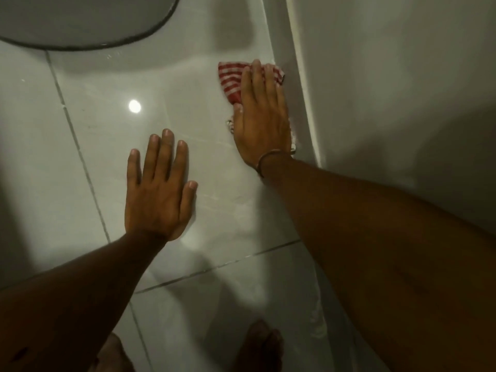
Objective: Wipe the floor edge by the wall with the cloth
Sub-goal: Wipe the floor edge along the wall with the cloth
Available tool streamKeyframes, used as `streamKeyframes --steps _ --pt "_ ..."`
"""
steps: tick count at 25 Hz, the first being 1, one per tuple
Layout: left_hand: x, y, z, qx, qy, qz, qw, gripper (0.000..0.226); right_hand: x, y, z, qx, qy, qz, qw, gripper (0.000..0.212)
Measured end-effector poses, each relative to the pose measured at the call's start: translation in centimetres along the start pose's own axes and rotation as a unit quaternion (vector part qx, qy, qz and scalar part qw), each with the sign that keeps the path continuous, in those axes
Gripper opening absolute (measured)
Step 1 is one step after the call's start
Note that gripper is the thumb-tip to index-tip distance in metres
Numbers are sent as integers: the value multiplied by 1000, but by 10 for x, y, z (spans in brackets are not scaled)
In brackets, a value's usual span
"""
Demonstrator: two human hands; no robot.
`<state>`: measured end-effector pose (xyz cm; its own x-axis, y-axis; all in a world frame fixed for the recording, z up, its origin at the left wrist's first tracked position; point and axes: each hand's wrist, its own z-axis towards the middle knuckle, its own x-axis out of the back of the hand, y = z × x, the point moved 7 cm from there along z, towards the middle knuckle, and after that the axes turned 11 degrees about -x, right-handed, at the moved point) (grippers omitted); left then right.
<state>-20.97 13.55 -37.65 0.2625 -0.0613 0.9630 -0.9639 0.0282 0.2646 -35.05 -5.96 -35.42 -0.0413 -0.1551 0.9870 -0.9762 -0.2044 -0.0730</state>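
Mid-wipe: my right hand (261,122), flat, presses the cloth (230,79) against the wall (375,76) edge; left hand (158,189), open and empty, braces on the floor (107,130); the edge beyond is unwiped, I judge.

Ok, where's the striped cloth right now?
The red-and-white cloth lies on the floor tile, upper right of centre, pressed flat under the right hand against the baseboard.

Two hands lie flat on the floor: the left hand (158,189) at centre, the right hand (261,122) toward the upper right. One striped cloth (230,76) (red and white), one bracelet (271,159), one dark oval mat (80,20) at upper left, two bare feet (260,345) along the bottom edge.
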Motion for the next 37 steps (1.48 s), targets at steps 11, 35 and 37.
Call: streamKeyframes --steps 11,35,37 --pt "-4 -2 0 -6 10 3 1000 78 -5 23 -48 -25 -24 51 998 68" --pt "-7 -4 -1 -8 11 8 1000 77 -42 117 -307 -73 -56 29 995 66" --pt "-8 -4 -2 -9 11 7 1000 77 -39 110 -291 -79 -55 30 995 65"
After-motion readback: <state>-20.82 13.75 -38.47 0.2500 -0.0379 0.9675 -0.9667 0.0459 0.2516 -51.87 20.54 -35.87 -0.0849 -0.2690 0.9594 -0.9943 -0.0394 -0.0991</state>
